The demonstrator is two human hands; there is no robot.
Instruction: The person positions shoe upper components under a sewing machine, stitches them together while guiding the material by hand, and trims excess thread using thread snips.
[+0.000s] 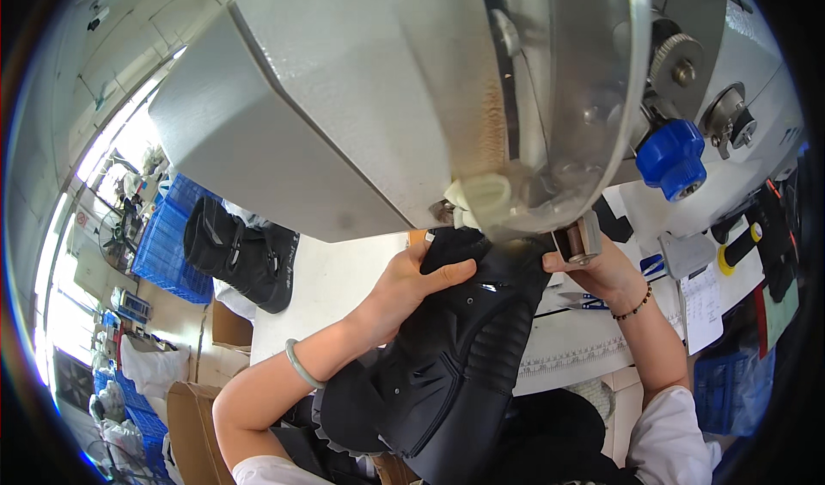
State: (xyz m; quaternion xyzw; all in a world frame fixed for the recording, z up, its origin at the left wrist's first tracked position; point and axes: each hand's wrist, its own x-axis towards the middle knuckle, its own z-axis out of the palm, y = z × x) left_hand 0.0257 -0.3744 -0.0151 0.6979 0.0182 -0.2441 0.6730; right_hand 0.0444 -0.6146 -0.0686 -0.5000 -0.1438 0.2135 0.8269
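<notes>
Well over to my left, blue crates (176, 231) are standing past the table (322, 266), and a black boot (245, 262) is sitting at the table's left end. Next comes the machine (344, 98), whose pale head is looming over the work. Below it, my left hand (402, 283), a bangle (301, 365) circling its wrist, is pinching the upper left edge of the black piece (447, 347); the thumb is lying flat across the top and pointing right, while the fingers are mostly hiding behind the edge.

The piece itself is lying between my hands. Its long axis is running from under the machine's head down toward my lap, with the lower end leaning a little left. Its top end is facing the guard (593, 90), and I'm not managing to see the needle. My left hand is reaching farther over the piece; my right hand (612, 270) is sitting nearer the metal bracket (581, 237). There the right thumb is touching the right edge, but the fingers are disappearing behind the bracket, so I can't tell whether they're pinching.

Farther right, a blue knob (672, 160) is jutting out above a sheet of paper (702, 309).
</notes>
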